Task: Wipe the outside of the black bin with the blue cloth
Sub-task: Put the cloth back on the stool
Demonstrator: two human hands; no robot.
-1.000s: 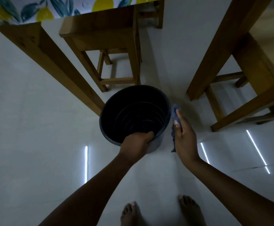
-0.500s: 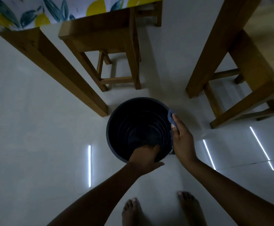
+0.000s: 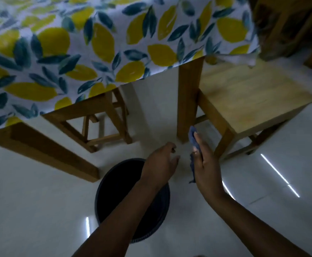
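Black bin (image 3: pixel 112 190) under left forearm | right hand (image 3: pixel 206 167) pinching blue cloth (image 3: pixel 193 140) | left hand (image 3: pixel 160 162) spread

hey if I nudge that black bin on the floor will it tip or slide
The black bin looks empty and thin-walled, so it is probably light. On the glossy tiled floor it would likely slide rather than grip. It appears wide and round, so tipping from a low push seems unlikely; a push at the rim might rock it.
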